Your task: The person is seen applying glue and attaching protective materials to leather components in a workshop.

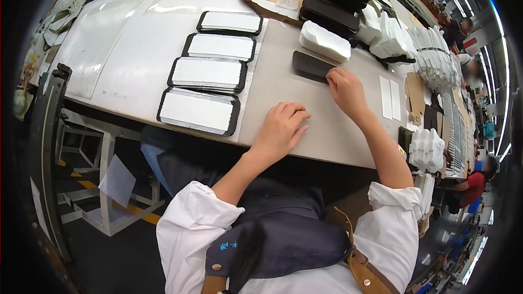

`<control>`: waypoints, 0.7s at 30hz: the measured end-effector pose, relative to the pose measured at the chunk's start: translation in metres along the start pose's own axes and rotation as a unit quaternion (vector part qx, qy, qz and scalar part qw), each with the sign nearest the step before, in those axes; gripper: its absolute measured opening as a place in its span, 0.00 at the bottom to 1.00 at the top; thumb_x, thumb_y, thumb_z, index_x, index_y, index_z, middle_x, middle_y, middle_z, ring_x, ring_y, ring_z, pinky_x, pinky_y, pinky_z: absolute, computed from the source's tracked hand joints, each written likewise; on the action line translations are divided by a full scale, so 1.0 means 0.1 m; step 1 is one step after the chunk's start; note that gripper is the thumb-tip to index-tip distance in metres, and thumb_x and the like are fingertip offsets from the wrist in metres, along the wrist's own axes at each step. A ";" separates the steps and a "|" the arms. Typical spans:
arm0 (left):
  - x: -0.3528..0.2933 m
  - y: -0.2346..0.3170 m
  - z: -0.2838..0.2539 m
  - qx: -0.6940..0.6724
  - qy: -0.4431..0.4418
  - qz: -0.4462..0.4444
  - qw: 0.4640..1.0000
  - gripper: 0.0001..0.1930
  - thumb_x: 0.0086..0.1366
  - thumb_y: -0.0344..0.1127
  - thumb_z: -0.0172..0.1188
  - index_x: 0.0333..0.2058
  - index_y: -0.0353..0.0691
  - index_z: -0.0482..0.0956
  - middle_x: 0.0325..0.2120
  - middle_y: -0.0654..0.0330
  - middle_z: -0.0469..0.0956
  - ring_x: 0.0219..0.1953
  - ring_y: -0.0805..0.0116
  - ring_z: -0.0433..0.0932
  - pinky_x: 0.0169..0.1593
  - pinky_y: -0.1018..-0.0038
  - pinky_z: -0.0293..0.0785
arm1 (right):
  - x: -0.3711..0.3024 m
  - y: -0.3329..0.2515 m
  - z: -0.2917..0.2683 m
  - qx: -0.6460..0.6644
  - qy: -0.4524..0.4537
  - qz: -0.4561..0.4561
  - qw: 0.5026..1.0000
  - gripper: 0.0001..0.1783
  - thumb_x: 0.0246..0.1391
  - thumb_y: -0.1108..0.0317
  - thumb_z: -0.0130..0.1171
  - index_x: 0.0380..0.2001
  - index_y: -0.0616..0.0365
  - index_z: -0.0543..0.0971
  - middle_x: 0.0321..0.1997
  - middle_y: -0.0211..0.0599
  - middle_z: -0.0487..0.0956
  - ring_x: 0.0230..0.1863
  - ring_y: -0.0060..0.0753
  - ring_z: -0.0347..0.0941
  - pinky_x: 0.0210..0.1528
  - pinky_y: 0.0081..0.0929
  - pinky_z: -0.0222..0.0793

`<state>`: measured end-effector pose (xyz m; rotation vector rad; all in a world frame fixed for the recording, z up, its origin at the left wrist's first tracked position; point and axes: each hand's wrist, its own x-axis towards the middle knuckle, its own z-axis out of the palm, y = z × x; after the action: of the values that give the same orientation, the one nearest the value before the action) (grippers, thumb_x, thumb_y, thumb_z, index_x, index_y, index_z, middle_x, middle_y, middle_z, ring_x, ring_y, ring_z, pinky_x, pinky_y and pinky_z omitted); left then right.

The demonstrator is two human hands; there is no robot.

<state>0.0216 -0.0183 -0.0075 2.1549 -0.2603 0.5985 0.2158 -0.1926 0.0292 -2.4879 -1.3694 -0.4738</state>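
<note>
A flat dark panel point(310, 67) with rounded corners lies on the table in front of me. At its right end my right hand point(345, 90) pinches the edge between thumb and fingers. Nearer the table's front edge, my left hand point(280, 126) rests palm down with its fingers stretched out and holds nothing. Just beyond the panel stands a stack of white rectangular pieces point(325, 42). To the left, several black-edged panels with white rectangles on top point(206, 72) are lined up in a column. Two narrow white strips point(385, 97) lie to the right of my right hand.
Tall stacks of dark panels point(333, 16) stand at the back, beside bundled white pieces point(391, 38). A torn brown strip point(256, 6) lies across the far table. A metal frame point(109, 185) is below left. Other people point(473, 190) are at the far right.
</note>
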 end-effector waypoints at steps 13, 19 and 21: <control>-0.01 0.00 0.01 0.004 0.001 -0.004 1.000 0.13 0.63 0.30 0.65 0.47 0.39 0.80 0.48 0.57 0.77 0.54 0.54 0.74 0.60 0.59 0.70 | 0.05 0.01 -0.03 -0.001 -0.033 0.005 0.999 0.03 0.56 0.77 0.60 0.33 0.63 0.81 0.40 0.38 0.82 0.44 0.47 0.78 0.47 0.39 0.75; -0.01 -0.01 0.01 0.003 0.001 -0.003 1.000 0.13 0.63 0.29 0.65 0.47 0.39 0.81 0.48 0.57 0.77 0.54 0.54 0.73 0.60 0.59 0.70 | 0.08 0.00 -0.07 0.020 -0.046 0.039 0.998 0.03 0.56 0.75 0.61 0.33 0.62 0.82 0.42 0.36 0.82 0.45 0.45 0.79 0.48 0.38 0.75; -0.01 -0.01 0.01 0.003 0.002 -0.002 1.000 0.13 0.63 0.29 0.65 0.47 0.39 0.81 0.48 0.57 0.77 0.54 0.54 0.73 0.60 0.59 0.70 | 0.09 0.00 -0.08 0.015 -0.062 0.043 0.997 0.03 0.55 0.75 0.61 0.33 0.62 0.82 0.42 0.35 0.82 0.45 0.45 0.79 0.48 0.38 0.75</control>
<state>0.0214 -0.0185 -0.0094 2.1591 -0.2536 0.6013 0.2194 -0.1888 0.0403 -2.5766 -1.2955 -0.2832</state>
